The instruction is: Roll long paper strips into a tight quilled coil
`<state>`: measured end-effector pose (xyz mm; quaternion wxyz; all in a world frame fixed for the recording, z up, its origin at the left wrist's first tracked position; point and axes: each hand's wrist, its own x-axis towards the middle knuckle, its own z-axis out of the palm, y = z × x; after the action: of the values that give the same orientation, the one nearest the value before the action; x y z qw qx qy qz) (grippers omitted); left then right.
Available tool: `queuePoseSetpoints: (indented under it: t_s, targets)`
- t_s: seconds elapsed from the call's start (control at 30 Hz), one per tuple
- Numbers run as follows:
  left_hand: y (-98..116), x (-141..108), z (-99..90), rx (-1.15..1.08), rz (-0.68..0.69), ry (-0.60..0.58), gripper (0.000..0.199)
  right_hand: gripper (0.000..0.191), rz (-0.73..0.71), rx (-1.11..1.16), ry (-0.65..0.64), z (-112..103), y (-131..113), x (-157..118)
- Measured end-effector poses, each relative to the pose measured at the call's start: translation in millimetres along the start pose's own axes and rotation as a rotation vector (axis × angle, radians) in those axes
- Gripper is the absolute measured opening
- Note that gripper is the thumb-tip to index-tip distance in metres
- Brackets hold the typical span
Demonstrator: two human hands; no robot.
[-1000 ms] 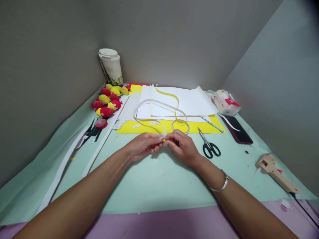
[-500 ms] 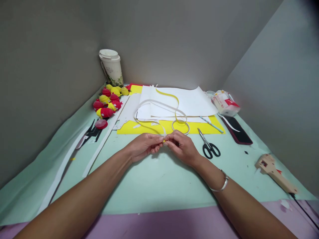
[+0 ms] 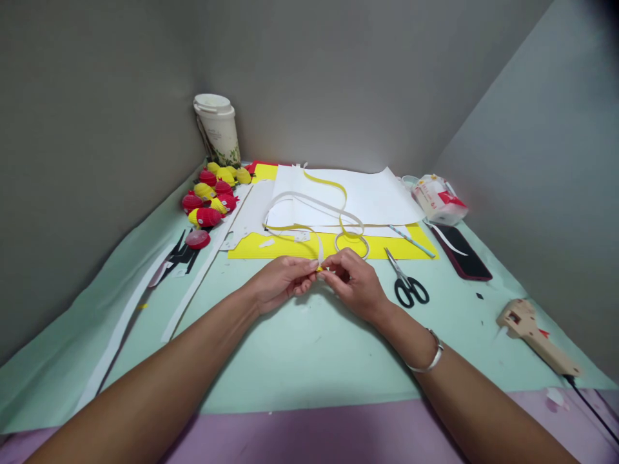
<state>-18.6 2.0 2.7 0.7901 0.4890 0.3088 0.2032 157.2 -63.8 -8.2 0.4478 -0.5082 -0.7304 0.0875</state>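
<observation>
1. Centrally, the left hand (image 3: 285, 283) and right hand (image 3: 355, 283) nearly meet, each grip pinched at the near end of 1 yellow-and-white strip (image 3: 333, 184).
2. From there, the strip loops over white sheets (image 3: 377, 187) at upper middle.
3. Scissors (image 3: 409, 290) lie right of centre on the counter (image 3: 309, 361), near the right hand.
4. 1 glue gun (image 3: 539, 338) rests at lower right.
</observation>
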Motion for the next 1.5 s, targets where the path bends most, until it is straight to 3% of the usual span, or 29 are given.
queuePoseSetpoints:
  t_s: [0.2,1.3,1.5]
  targets:
    - [0.8,-1.2,0.7,-0.010,0.005,-0.004,0.033,0.004,-0.078,-0.058,0.028,0.7,1.1,-0.9]
    - [-1.2,0.1,-2.2,-0.023,-0.022,-0.015,0.029,0.009,-0.057,-0.022,-0.083,-3.0,1.1,-1.7]
    - [1.0,-0.3,-0.2,-0.013,0.019,-0.018,0.029,0.004,-0.055,-0.046,0.013,-1.3,-3.1,-1.9]
